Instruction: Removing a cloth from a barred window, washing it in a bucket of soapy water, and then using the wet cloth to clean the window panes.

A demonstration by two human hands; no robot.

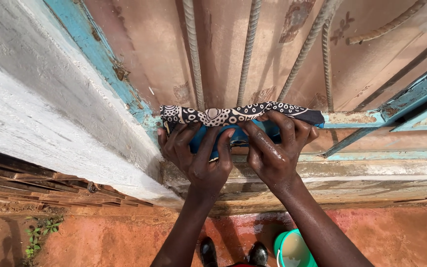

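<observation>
A black-and-white patterned cloth (238, 114) lies stretched in a rolled band along the blue window frame (352, 117), at the foot of the ribbed metal bars (193, 54). Both hands press it there. The left hand (198, 155) has its fingers curled up over the cloth's left half, grip closed on the fabric; the right hand (277, 151) clamps the right half, fingers bent over the top edge. The two hands sit just beside each other, wet and shiny. The bars rise directly behind the cloth. Under the hands runs a worn, damp sill (371, 170). To the left stands a white plastered wall (40, 113). Far below, on red ground, a green bucket (292, 249) sits beside dark shoes (233, 253).
</observation>
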